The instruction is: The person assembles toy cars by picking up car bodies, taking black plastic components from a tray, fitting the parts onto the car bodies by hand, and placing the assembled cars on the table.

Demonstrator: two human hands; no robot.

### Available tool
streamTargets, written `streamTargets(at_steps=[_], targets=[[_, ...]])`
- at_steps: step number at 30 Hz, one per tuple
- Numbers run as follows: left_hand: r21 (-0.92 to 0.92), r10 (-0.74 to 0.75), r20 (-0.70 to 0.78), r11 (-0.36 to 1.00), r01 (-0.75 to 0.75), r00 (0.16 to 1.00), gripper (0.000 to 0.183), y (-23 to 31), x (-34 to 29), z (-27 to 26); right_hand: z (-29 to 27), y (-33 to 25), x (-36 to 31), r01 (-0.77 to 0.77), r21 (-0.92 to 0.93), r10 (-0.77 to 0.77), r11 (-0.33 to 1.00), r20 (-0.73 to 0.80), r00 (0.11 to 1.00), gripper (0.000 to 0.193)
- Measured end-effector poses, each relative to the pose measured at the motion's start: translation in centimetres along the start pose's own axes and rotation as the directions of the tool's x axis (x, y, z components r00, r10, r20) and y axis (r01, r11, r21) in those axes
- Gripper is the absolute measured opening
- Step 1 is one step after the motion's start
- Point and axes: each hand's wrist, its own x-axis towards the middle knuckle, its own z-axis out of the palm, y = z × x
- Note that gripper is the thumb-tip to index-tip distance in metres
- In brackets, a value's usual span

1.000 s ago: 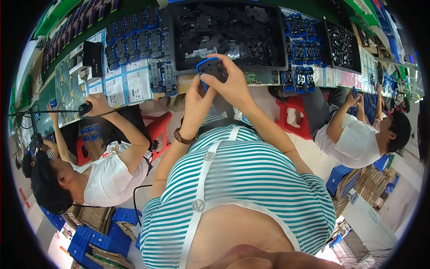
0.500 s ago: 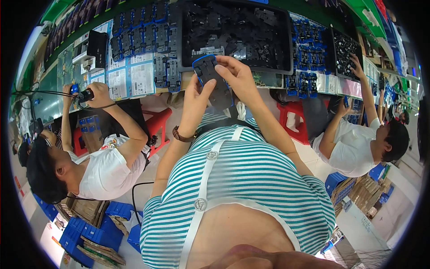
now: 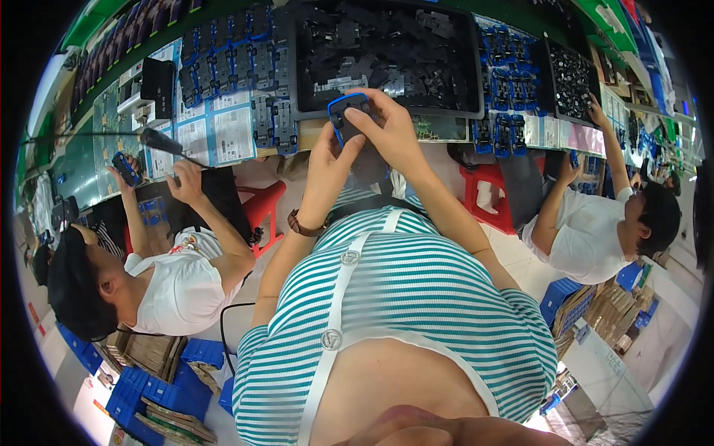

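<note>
In front of my chest I hold a toy car [image 3: 341, 111] with a blue rim and a black underside facing me. My left hand [image 3: 329, 165] grips its lower left part, thumb along the side. My right hand [image 3: 392, 132] wraps round its right side, with the thumb pressed on the black underside. The fingers behind the car are partly hidden. Just beyond my hands stands a large black tray [image 3: 296, 89] heaped with black plastic car chassis parts [image 3: 405, 52].
Rows of blue-and-black toy cars [image 3: 238, 67] lie left of the tray, and more cars [image 3: 510, 82] to its right. A co-worker [image 3: 171, 282] on my left holds a car and a corded tool; another person [image 3: 587, 223] works at right. Red stools [image 3: 487, 197] stand beneath the bench.
My right thumb has moved inward and down over the underside, and the toy car has turned slightly. The co-worker at left has let go of the corded tool, which now hangs higher.
</note>
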Motion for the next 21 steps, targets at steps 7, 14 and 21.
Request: streamTargets(at_steps=[7,14,21], targets=[[-0.013,-0.014,-0.007,1.0,0.014,1.0,0.04,3.0,-1.5,0.2,-0.6,-2.6,-1.6,-0.084,0.278,0.08,0.957,0.027,0.996,0.037],[0.053,0.076,-0.012,0.996,-0.075,0.997,0.047,4.7,-2.6,0.6,-0.8,-3.8,-2.4,0.049,0.199,-0.061,0.979,0.054,0.997,0.036],[0.241,0.17,-0.038,0.958,-0.156,0.985,0.046,5.6,-3.0,0.9,-1.1,-4.5,-2.7,0.071,0.245,-0.081,0.967,0.03,0.996,0.036]])
